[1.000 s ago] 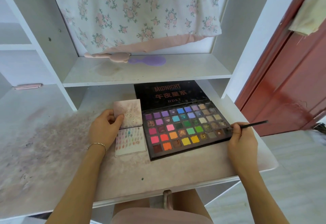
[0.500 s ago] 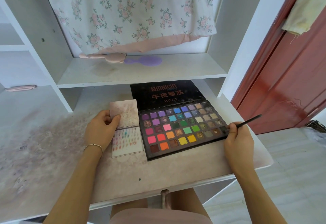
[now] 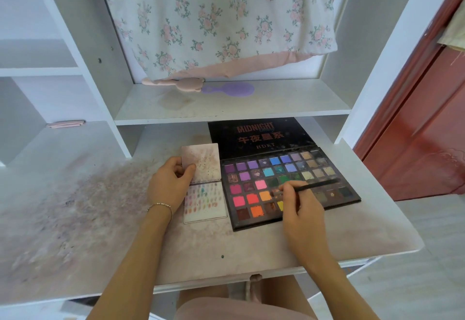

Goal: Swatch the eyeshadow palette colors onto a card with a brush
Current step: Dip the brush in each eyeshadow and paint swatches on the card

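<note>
Right hand (image 3: 302, 203), gripping the brush (image 3: 317, 186), has moved left from the palette's (image 3: 289, 183) right edge to its centre pans, loading colour. Left hand (image 3: 171, 183) pins the card (image 3: 205, 202) on the desk (image 3: 251, 249).

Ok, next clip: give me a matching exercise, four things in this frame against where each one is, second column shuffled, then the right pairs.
Things:
1. brush
2. swatch card
3. purple hairbrush
4. eyeshadow palette

Places:
A. on the shelf under the floral cloth
B. in the right hand, tip down among the pans
C. open on the desk, black lid lying back
D. left of the palette, its upper edge pinched by the left hand

Pairs: 1-B, 2-D, 3-A, 4-C
</note>
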Motion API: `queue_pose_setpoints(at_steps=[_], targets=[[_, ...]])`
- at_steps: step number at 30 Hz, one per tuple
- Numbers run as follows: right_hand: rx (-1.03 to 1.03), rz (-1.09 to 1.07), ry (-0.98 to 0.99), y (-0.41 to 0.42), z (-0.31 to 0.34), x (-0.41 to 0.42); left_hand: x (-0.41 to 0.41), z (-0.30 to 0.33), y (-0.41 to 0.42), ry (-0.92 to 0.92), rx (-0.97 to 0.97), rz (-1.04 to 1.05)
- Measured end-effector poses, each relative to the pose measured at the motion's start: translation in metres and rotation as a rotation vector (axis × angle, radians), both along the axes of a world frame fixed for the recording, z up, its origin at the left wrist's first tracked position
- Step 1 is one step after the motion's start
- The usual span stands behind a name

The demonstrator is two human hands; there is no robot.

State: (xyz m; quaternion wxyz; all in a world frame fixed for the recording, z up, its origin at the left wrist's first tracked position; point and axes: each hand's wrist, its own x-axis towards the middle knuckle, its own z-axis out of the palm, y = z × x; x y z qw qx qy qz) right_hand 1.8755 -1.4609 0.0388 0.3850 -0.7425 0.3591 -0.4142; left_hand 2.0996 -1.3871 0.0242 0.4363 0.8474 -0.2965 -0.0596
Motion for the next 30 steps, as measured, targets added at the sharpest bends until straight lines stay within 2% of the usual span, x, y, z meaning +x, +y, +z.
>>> queue_pose_setpoints(at_steps=[8,23,30], targets=[[-0.028,0.194,0.082,0.028,-0.001,0.049,0.001,0.0,0.0,0.003,-0.005,-0.005],[-0.151,0.217,0.231,0.028,-0.008,0.057,0.002,-0.005,-0.001,-0.004,-0.034,-0.008],[-0.159,0.221,0.222,0.028,-0.009,0.057,0.003,-0.007,-0.001,0.0,-0.04,-0.009]])
